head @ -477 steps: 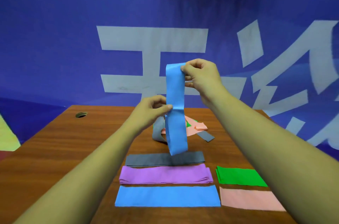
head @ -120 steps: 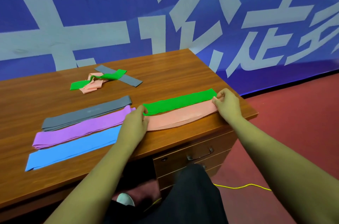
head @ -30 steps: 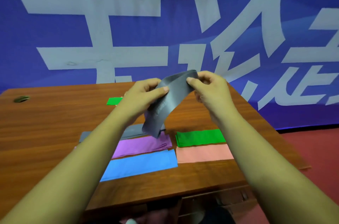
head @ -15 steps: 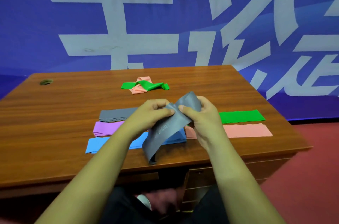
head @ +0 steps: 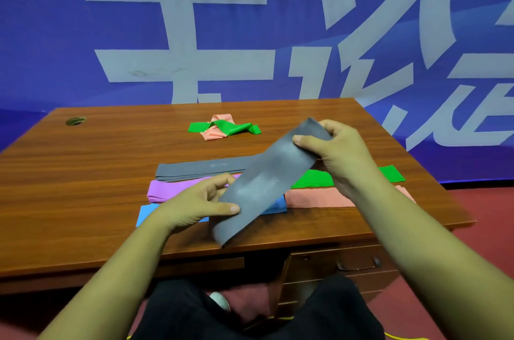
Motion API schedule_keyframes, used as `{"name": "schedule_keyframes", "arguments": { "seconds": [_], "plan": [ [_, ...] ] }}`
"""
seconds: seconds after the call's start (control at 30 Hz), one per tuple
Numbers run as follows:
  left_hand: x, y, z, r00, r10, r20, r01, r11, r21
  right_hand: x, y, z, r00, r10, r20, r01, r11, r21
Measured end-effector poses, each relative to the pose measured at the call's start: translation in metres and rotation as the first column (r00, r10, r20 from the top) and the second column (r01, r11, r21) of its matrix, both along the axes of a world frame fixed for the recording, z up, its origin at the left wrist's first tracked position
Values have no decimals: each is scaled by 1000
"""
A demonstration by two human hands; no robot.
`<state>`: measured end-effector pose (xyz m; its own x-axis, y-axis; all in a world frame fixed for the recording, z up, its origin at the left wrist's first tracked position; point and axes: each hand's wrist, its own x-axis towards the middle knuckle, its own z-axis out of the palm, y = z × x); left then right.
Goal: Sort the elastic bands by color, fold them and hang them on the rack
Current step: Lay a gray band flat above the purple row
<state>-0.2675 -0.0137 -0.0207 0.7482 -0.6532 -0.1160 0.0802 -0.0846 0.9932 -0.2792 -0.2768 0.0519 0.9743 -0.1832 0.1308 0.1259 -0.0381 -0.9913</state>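
Wooden counter (head: 69, 178): left hand (head: 194, 204), right hand (head: 333, 153) each grip flat grey elastic band (head: 264, 181); slack grip risks fold springing open.

Both hands were up over the desk (head: 69, 172) with a grey band (head: 264, 184) stretched slantwise between them. The right hand (head: 333, 156) pinched its far, upper end; the left hand (head: 203, 200) gripped the near, lower part, thumb on top. Flat on the wood lay a grey stack (head: 194, 170), a purple stack (head: 172, 189) and a blue stack (head: 147, 211) at left, a green stack (head: 314, 178) and a pink stack (head: 317, 197) at right. Farther back sat a tangled green and pink pile (head: 222, 128).
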Motion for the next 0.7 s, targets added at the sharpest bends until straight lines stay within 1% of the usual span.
{"name": "schedule_keyframes", "arguments": {
  "seconds": [0.07,0.17,0.27,0.37,0.47,0.53,0.6,0.7],
  "plan": [
    [3,8,2,1000,23,-5,-23,1000,10,1,-14,-12,997,13,-75,-12,1000,11],
    [10,16,6,997,37,-61,-34,998,55,0,-28,-27,981,50,-190,-50,999,9],
    [14,17,8,997,49,-61,-38,984,172,0,-32,-33,961,46,-273,-50,999,-7],
    [18,19,8,996,43,-77,-21,965,262,7,-34,-35,954,-22,-299,-5,996,-89],
    [22,30,4,995,33,-96,-5,962,273,15,-35,-35,952,-89,-294,61,993,-101],
    [23,36,0,993,94,-71,-72,962,265,18,-36,-35,953,-119,-280,95,991,-95],
    [24,41,-3,974,220,-59,-203,956,209,21,-36,-36,952,-137,-275,116,989,-93],
    [30,47,-7,900,428,-76,-420,902,103,24,-36,-40,949,-128,-288,111,991,-74]
  ]
}}
